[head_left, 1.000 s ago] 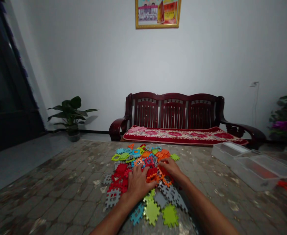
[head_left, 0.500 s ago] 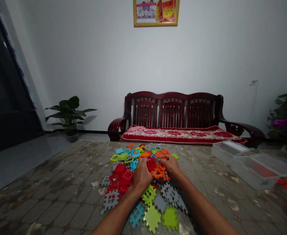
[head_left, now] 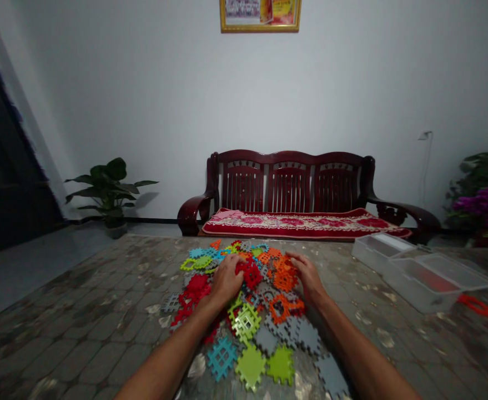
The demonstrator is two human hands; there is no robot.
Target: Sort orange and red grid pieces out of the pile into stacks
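Note:
My left hand (head_left: 226,279) is at the middle of a pile of colourful toothed plastic building tiles, its thumb and fingers closed on a red tile (head_left: 251,273). More red tiles (head_left: 196,284) lie to its left, partly covered by my wrist. My right hand (head_left: 308,276) rests at the pile's right edge, fingers apart and curved beside several stacked orange tiles (head_left: 285,274), its fingertips touching or almost touching them. Nearer me lie a green lattice tile (head_left: 245,322), a blue lattice tile (head_left: 222,357), solid green tiles (head_left: 251,366) and grey tiles (head_left: 308,335).
The pile lies on a patterned grey-brown tabletop (head_left: 114,311). To the right stands an open clear plastic box (head_left: 418,283), with an orange piece (head_left: 477,305) beside it. Beyond the table are a dark wooden bench (head_left: 289,183) and a potted plant (head_left: 108,189).
My right hand has moved right, away from the left hand, and now sits beside orange tiles. My left hand has shifted slightly left and away from me. The view has tilted down a little.

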